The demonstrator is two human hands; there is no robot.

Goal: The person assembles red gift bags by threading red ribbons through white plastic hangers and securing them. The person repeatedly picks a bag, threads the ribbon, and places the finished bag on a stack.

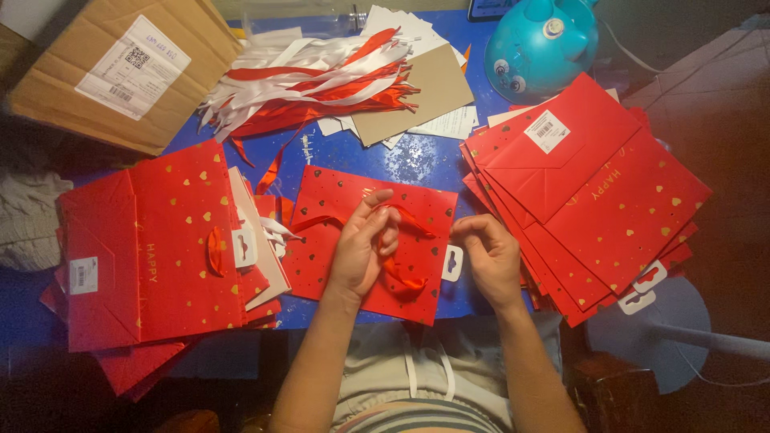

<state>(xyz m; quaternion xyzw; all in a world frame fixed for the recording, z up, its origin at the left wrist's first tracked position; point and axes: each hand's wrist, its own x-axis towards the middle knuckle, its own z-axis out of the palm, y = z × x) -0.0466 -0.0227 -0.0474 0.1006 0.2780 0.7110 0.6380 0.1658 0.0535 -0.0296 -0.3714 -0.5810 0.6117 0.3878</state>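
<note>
One flat red gift bag [353,210] with gold hearts lies centre on the blue table [401,160]; I use it as landmark. My left hand [362,244] rests on it, fingers pinching its red ribbon handle [405,277]. My right hand [491,252] sits at the bag's right edge beside a white tag [452,263], fingers curled; I cannot tell if it grips anything. Left of the bag: one stack of red bags [152,248], count unclear. Right of it: a fanned stack of red bags [601,200], several, glossy paper. Above the bag: a loose bundle of red and white ribbons [313,80], one brown card sheet [417,92], one cardboard box [120,68] upper left, one teal plastic toy [545,44] upper right. Little bare table shows, only a strip above the bag.
</note>
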